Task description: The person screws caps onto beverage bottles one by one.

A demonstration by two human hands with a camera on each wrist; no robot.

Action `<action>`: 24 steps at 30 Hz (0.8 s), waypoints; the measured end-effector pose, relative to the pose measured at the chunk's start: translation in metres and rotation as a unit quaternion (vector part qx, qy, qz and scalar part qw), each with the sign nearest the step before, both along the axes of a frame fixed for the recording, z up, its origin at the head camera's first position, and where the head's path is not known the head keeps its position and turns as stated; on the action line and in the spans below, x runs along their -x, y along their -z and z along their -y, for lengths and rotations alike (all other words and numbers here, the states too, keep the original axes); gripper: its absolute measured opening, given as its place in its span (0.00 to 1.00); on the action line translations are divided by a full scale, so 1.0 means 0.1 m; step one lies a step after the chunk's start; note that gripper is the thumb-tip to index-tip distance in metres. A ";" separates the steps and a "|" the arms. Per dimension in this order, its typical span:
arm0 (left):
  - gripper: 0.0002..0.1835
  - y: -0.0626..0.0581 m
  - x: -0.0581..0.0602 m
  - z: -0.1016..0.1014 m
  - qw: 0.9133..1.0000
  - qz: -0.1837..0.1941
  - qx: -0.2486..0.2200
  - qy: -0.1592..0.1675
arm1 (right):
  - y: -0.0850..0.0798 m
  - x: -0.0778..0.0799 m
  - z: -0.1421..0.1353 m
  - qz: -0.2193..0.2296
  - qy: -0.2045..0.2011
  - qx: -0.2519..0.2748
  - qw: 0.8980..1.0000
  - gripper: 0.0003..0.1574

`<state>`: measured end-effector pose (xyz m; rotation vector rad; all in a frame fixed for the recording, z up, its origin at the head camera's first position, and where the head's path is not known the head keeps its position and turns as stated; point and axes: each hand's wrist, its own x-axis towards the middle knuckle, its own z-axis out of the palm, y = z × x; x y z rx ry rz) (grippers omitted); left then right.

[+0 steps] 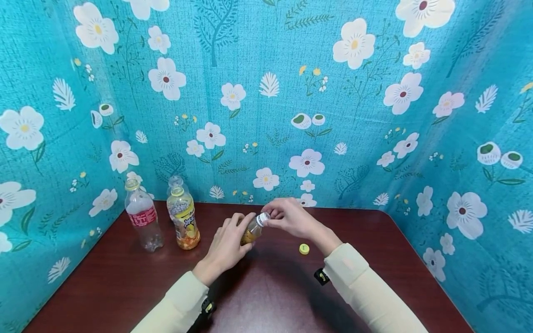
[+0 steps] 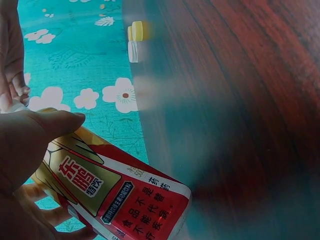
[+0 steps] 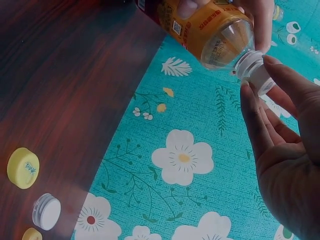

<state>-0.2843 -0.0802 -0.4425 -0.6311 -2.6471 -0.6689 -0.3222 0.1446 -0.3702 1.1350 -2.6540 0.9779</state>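
My left hand [image 1: 226, 243] grips a drink bottle [image 2: 112, 185] with a red and gold label, its fingers round the body. Tilted, the bottle leans with its neck toward my right hand [image 1: 291, 217]. Thumb and fingers of that hand pinch the white cap [image 3: 259, 75] at the bottle's mouth. In the right wrist view the clear shoulder [image 3: 227, 45] shows below the cap. Whether the cap is loose on the neck cannot be told. Much of the label lies behind my left hand in the head view.
Left on the dark red table [image 1: 96, 282] stand uncapped bottles: one with a pink label [image 1: 143, 217], one with a yellow label [image 1: 185, 217], and a clear one [image 1: 176, 180] behind. Loose caps lie near my right forearm: a yellow cap [image 3: 23, 168], a white cap [image 3: 47, 212] and another yellow one.
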 end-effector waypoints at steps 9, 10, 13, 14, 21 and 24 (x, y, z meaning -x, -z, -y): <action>0.44 0.01 0.00 0.01 1.000 -0.004 -0.003 -0.003 | 0.01 0.02 0.03 -0.009 -0.004 -0.012 1.000 0.15; 0.44 0.01 0.00 0.01 1.000 -0.005 -0.002 -0.002 | 0.00 0.02 0.03 -0.009 -0.005 -0.014 1.000 0.14; 0.44 0.01 0.00 0.01 1.000 -0.003 -0.002 0.000 | -0.01 0.02 0.04 -0.012 -0.010 -0.017 1.000 0.14; 0.44 0.01 0.00 0.01 1.000 -0.003 -0.001 0.000 | -0.01 0.02 0.04 -0.013 -0.009 -0.018 1.000 0.14; 0.44 0.02 -0.02 0.00 1.000 -0.004 -0.002 0.003 | -0.04 -0.01 0.06 0.022 0.001 -0.023 0.999 0.10; 0.44 0.02 -0.02 -0.01 1.000 -0.007 0.002 0.003 | -0.04 -0.02 0.06 0.032 0.012 -0.031 0.999 0.11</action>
